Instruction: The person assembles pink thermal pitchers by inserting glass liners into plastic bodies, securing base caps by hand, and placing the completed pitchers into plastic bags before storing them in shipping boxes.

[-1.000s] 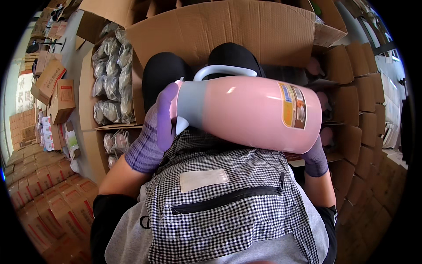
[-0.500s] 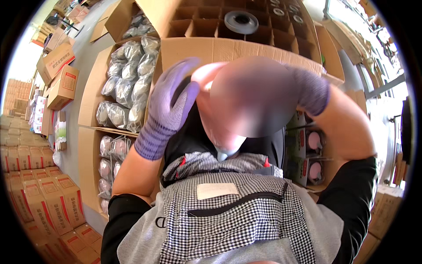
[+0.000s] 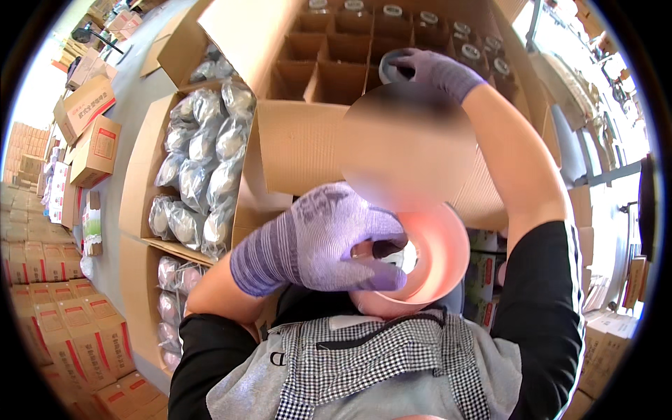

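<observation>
The divided carton [image 3: 329, 66] in front of me is part filled: far cells hold flasks, near cells stand vacant. Pink flask [image 3: 413, 238] sits upended against my apron. My left hand [image 3: 315, 241] grips its open base; my right hand [image 3: 434, 70] clasps the dark base cap [image 3: 389, 66] above the carton.

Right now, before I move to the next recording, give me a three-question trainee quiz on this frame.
1. True or false: the left hand grips the rim of the pink flask body.
2. The right hand holds a round dark part over: A) the divided carton B) the carton of bagged parts C) the floor.
3. What colour are the gloves on both hands?

Key: 1 true; 2 A; 3 purple.
</observation>
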Demonstrator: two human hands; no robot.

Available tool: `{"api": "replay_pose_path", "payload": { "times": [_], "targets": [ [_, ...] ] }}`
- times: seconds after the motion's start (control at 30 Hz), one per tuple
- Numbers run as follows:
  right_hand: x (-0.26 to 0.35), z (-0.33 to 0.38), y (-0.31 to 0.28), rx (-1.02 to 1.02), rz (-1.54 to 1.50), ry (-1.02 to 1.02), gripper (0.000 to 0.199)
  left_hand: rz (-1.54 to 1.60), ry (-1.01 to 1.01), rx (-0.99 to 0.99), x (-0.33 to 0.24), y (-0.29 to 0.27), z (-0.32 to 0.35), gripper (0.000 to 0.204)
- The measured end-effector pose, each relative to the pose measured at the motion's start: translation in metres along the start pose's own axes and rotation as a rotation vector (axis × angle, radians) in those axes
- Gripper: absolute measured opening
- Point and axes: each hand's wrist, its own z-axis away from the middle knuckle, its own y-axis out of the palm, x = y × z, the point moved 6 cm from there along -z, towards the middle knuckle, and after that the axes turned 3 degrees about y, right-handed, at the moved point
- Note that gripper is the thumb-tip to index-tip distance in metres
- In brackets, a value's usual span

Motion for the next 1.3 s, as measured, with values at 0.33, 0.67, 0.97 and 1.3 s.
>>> {"api": "replay_pose_path", "payload": {
  "times": [0.33,0.67,0.97,1.3],
  "targets": [
    [0.076,0.067,-0.046,-0.432,-1.186,-0.200,0.051,0.530,0.059,-0.801,0.079,-0.062,-0.037,0.070],
    [0.017,0.254,0.032,-0.469,-1.730,0.038,0.047,-0.100,0.261,-0.205,-0.009,0.001,-0.031,0.071],
    [0.088,0.266,0.025,-0.231,-1.596,-0.123,0.060,-0.206,0.133,-0.134,0.001,0.019,-0.014,0.085],
    [0.079,0.214,0.071,0.245,-2.228,-0.381,0.037,-0.659,-0.160,-0.095,-0.070,0.072,-0.060,0.113]
  ]
}}
